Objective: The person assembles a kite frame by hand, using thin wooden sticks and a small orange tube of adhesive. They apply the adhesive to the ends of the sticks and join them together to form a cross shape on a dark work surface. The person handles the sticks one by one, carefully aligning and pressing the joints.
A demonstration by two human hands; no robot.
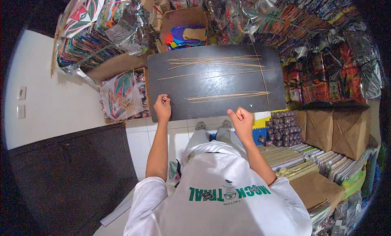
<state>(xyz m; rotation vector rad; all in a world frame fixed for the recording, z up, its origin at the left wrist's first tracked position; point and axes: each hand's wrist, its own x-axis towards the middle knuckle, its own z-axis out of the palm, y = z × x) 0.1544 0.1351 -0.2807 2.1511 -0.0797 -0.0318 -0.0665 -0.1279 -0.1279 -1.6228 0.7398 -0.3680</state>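
Observation:
At the dark table's near left corner, my left hand is closed around a small thing. Only its round whitish end with a bit of orange shows, so its kind is unclear. My right hand is curled by the near edge, right of the middle, with the thumb along the fingers. Anything inside it is hidden. Between and beyond my hands, a bunch of thin bamboo sticks lies lengthwise. Farther back is a looser group of sticks, with a few single ones apart. One long thin strand crosses the table's right end.
Left of the table stands a box holding a printed kite-like sheet. Behind it, a cardboard box holds coloured sheets. Plastic-wrapped stacks crowd the back. Small dark spools or cubes and brown parcels fill the right side.

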